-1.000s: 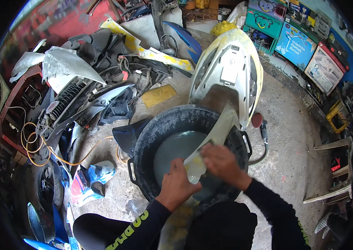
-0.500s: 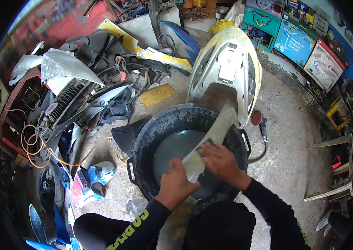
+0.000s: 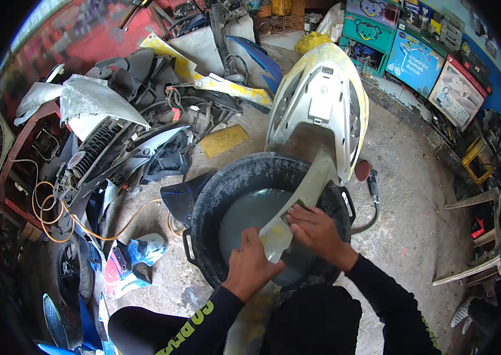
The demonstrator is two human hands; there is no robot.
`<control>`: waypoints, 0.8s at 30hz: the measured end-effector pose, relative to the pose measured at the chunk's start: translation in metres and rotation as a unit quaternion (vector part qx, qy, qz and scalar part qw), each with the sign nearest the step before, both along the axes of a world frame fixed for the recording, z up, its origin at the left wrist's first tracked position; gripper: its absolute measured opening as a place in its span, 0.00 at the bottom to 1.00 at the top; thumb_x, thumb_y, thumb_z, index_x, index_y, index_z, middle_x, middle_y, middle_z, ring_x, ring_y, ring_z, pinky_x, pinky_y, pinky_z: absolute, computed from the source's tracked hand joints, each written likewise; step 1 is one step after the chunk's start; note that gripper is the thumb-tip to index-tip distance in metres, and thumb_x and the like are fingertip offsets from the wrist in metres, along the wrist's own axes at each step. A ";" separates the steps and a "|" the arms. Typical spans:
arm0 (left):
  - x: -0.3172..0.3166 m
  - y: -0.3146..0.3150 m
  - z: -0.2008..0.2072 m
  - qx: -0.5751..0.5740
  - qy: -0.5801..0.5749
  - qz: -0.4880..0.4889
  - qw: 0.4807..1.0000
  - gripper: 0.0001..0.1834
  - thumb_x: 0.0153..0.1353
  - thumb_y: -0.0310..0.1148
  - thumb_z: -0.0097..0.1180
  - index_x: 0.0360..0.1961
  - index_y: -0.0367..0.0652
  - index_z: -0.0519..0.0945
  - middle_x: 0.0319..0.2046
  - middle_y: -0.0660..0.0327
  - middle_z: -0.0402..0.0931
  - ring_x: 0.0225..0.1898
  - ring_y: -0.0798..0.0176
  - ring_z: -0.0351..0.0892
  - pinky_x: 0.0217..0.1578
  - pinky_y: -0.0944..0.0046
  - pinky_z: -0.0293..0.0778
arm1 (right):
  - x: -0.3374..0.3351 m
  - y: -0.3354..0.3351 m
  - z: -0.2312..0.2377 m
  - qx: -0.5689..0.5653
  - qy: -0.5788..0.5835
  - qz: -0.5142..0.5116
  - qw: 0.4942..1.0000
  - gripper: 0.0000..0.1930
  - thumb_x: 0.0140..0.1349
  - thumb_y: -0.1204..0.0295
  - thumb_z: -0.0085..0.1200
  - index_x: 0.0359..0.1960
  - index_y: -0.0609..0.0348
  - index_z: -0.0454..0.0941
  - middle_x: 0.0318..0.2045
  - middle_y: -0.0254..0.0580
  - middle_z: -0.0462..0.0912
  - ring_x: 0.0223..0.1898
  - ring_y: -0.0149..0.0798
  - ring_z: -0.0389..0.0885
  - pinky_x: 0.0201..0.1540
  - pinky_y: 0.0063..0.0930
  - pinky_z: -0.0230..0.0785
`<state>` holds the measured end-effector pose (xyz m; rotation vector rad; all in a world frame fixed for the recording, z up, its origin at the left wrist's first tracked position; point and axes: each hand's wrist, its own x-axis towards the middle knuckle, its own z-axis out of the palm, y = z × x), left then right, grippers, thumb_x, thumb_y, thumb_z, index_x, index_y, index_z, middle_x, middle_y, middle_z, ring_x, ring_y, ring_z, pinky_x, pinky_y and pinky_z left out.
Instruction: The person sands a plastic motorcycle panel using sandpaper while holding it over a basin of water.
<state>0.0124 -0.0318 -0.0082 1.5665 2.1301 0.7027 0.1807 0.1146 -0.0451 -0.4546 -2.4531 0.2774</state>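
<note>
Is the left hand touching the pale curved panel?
Touching. The head view shows the left hand gripping the pale curved panel near its lower end, with no gap between them.

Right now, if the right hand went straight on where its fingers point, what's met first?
The pale panel, directly ahead of the right hand; beyond it, probably the far-left wall of the black tub, though height is unclear; it might pass over.

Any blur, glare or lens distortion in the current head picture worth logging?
In the head view, straight edges bend toward a black rim; the red wall at upper left looks smeared; a faint sheen lies on the water; the left hand, right hand and pale panel look fairly sharp.
</note>
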 end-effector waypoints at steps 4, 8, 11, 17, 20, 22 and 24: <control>-0.005 -0.004 0.004 0.017 0.006 0.007 1.000 0.43 0.44 0.43 0.72 0.56 0.33 0.63 0.52 0.43 0.70 0.48 0.36 0.79 0.47 0.42 0.75 | 0.002 -0.028 0.003 -0.031 0.010 0.104 0.994 0.12 0.65 0.72 0.56 0.49 0.56 0.84 0.53 0.41 0.84 0.60 0.43 0.79 0.61 0.45 0.70; -0.001 0.000 0.000 0.019 0.014 0.001 1.000 0.43 0.44 0.43 0.72 0.56 0.33 0.63 0.51 0.44 0.71 0.48 0.36 0.79 0.47 0.42 0.75 | -0.009 -0.006 -0.009 0.035 0.028 -0.007 0.999 0.13 0.64 0.71 0.58 0.50 0.53 0.84 0.54 0.40 0.84 0.62 0.41 0.78 0.63 0.45 0.69; -0.012 -0.003 -0.007 -0.001 -0.035 0.009 0.999 0.42 0.44 0.42 0.72 0.56 0.34 0.63 0.51 0.44 0.71 0.47 0.36 0.79 0.47 0.42 0.75 | -0.009 -0.030 -0.007 -0.001 0.034 0.082 0.996 0.10 0.64 0.72 0.56 0.46 0.56 0.84 0.51 0.40 0.84 0.59 0.42 0.80 0.61 0.45 0.70; -0.011 0.000 -0.008 0.010 -0.006 0.005 1.000 0.43 0.44 0.42 0.72 0.56 0.34 0.63 0.51 0.44 0.71 0.47 0.36 0.79 0.47 0.44 0.76 | -0.020 -0.030 -0.011 0.002 0.048 0.033 0.998 0.11 0.64 0.73 0.56 0.46 0.57 0.84 0.52 0.41 0.84 0.60 0.43 0.79 0.62 0.45 0.70; -0.008 -0.003 -0.007 0.021 -0.002 0.007 1.000 0.43 0.44 0.42 0.73 0.55 0.33 0.63 0.51 0.43 0.71 0.47 0.35 0.79 0.47 0.44 0.76 | 0.002 -0.023 -0.011 -0.010 0.031 0.099 0.995 0.10 0.65 0.72 0.55 0.46 0.58 0.83 0.53 0.43 0.83 0.59 0.43 0.79 0.61 0.46 0.69; -0.002 -0.003 -0.002 0.012 0.008 0.007 1.000 0.43 0.43 0.42 0.72 0.55 0.32 0.63 0.51 0.43 0.71 0.46 0.35 0.79 0.47 0.43 0.76 | 0.003 -0.012 -0.015 -0.016 0.024 0.058 0.998 0.10 0.65 0.71 0.55 0.46 0.57 0.83 0.54 0.44 0.83 0.61 0.43 0.78 0.62 0.47 0.69; 0.000 0.001 -0.001 0.002 0.007 -0.003 1.000 0.43 0.43 0.42 0.72 0.55 0.33 0.63 0.52 0.43 0.71 0.48 0.35 0.79 0.47 0.44 0.76 | -0.013 -0.019 -0.021 -0.059 0.075 0.024 0.995 0.09 0.65 0.71 0.55 0.44 0.56 0.83 0.54 0.44 0.83 0.62 0.44 0.77 0.62 0.49 0.68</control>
